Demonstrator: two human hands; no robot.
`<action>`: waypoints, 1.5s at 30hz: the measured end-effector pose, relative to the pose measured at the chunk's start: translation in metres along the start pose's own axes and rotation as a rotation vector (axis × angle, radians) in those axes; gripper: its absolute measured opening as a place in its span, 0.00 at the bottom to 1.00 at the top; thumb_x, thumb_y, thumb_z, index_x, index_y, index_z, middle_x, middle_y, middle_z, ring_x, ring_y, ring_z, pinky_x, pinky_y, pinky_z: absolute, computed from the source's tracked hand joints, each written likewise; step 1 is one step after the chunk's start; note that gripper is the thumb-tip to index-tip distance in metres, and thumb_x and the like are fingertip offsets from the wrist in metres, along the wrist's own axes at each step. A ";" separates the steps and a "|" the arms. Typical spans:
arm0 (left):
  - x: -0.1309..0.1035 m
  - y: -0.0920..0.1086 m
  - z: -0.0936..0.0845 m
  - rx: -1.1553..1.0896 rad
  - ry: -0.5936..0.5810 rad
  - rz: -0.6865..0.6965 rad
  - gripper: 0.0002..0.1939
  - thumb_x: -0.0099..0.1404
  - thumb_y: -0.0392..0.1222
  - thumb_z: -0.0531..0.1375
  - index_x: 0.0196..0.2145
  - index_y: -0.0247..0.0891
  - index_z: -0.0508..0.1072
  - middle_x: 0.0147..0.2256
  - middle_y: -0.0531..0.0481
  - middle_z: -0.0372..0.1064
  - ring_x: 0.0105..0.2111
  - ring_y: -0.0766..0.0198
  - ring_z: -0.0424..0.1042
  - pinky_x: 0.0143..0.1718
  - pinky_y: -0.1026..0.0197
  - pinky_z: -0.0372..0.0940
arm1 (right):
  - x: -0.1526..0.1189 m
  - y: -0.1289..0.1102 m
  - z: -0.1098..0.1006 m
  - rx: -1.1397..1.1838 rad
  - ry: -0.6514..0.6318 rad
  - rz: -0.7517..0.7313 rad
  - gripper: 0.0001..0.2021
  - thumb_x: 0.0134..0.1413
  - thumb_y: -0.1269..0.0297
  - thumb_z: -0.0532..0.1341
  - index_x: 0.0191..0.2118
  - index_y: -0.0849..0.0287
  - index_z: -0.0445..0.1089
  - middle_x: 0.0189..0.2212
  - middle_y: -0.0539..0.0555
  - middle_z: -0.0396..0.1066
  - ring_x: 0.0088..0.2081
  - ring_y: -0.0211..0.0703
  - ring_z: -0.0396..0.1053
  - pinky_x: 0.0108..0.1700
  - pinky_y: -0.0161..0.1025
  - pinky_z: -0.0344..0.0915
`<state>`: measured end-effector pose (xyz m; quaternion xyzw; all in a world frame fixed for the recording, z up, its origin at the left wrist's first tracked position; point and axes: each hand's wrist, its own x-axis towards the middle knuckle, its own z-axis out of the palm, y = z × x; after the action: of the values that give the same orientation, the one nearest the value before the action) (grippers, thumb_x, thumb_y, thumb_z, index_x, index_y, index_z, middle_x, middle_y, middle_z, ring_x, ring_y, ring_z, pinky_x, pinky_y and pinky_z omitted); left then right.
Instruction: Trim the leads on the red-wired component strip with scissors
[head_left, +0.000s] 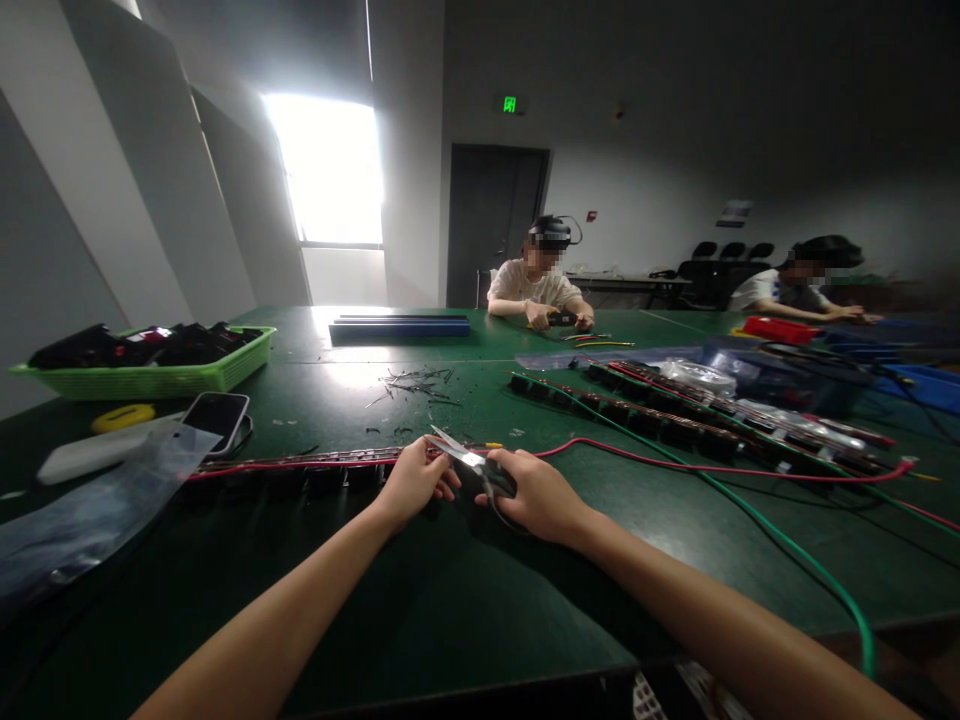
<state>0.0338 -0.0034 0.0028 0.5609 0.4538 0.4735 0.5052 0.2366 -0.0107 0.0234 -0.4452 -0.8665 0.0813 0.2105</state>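
Note:
My right hand (541, 492) is closed round the handles of a pair of scissors (472, 460). Their bright blades are parted and point up and left, close to the fingers of my left hand (414, 484). That left hand is curled round the right end of a long wired strip (300, 470), made of a row of black parts with red wire along the top. My fingers hide its gripped end. A red cable (637, 455) runs off to the right from near the scissors, and a short yellow wire end (493, 446) shows just behind the blades.
Black offcuts (416, 385) lie ahead. Left are a green basket (150, 375), a phone (216, 418) and a plastic bag (112, 515). More wired strips (660, 420) and a green cable (780, 535) lie right. Two people (536, 280) sit across the table, beyond blue bars (400, 328).

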 end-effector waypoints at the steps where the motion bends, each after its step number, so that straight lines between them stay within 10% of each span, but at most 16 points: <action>1: 0.000 0.000 0.000 -0.004 -0.004 0.002 0.07 0.63 0.40 0.55 0.37 0.33 0.64 0.21 0.51 0.71 0.15 0.70 0.69 0.17 0.72 0.59 | 0.000 0.001 0.000 -0.008 0.002 0.001 0.24 0.49 0.49 0.63 0.49 0.58 0.66 0.41 0.58 0.71 0.40 0.47 0.68 0.41 0.38 0.61; 45: 0.001 0.000 -0.002 0.014 -0.017 -0.043 0.05 0.64 0.35 0.50 0.38 0.34 0.63 0.22 0.51 0.71 0.16 0.71 0.70 0.16 0.73 0.59 | 0.001 0.003 0.000 -0.049 0.044 -0.050 0.24 0.48 0.63 0.62 0.52 0.58 0.62 0.43 0.57 0.69 0.43 0.47 0.65 0.45 0.40 0.59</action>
<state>0.0322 -0.0023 0.0035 0.5587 0.4646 0.4545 0.5152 0.2379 -0.0080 0.0228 -0.4302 -0.8743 0.0451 0.2202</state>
